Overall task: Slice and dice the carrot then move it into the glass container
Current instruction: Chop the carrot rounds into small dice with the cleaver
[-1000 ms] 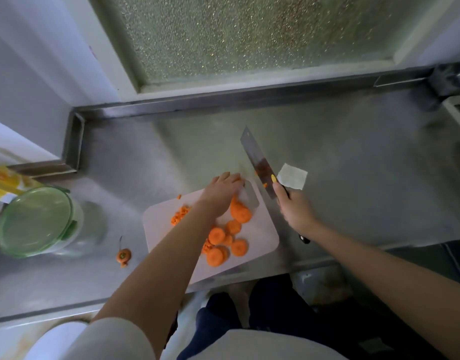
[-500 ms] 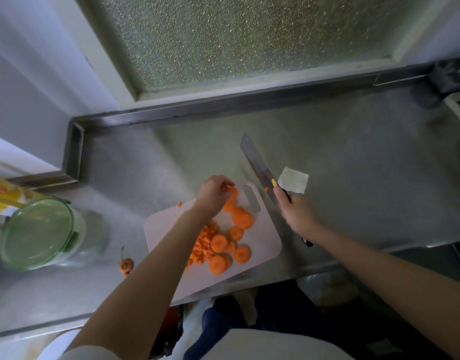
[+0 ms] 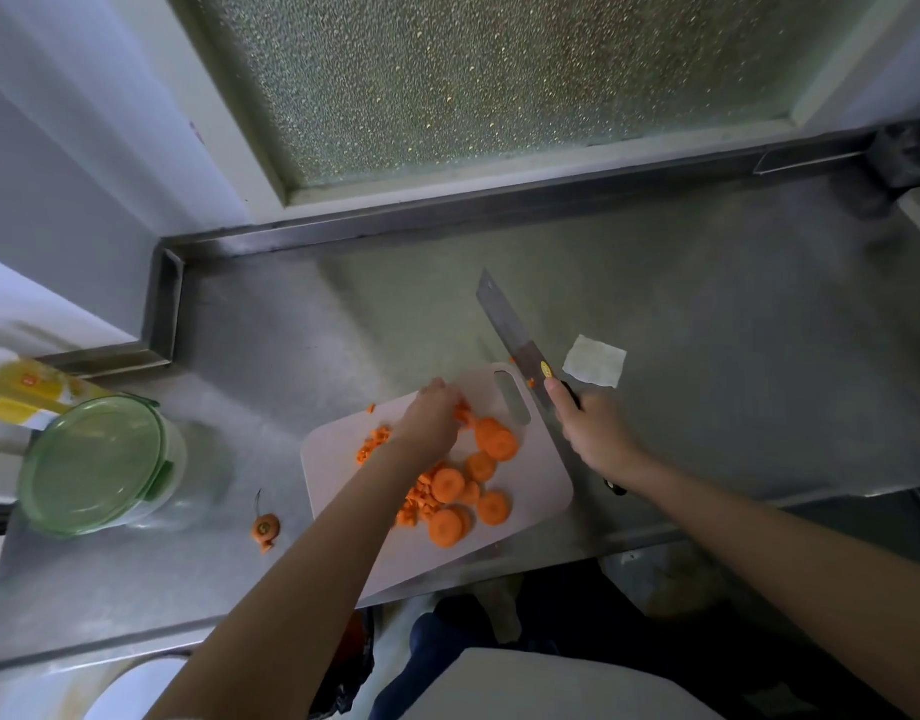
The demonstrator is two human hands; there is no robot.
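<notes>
Hands at cutting board, carrot partly diced.

Across the cutting board [image 3: 543, 478] the left arm is stretched forward, and the left hand [image 3: 429, 423] is set palm-down at the far side with fingers bent onto a carrot piece [image 3: 464, 414]; whether that piece is gripped cannot be told. The handle of the knife [image 3: 509, 335] is clenched in the right hand [image 3: 595, 433], thumb laid toward the blade, which is pointed away to the far left along the board's right edge over the steel counter [image 3: 733, 356]. Round carrot slices [image 3: 447, 485] are spread just right of the left forearm, with diced bits [image 3: 374, 441] heaped beside the wrist. Well apart at the left, the glass container [image 3: 179, 485] is stood with its green lid [image 3: 96, 459] on, and a carrot top [image 3: 264, 527] is seen between it and the board.
</notes>
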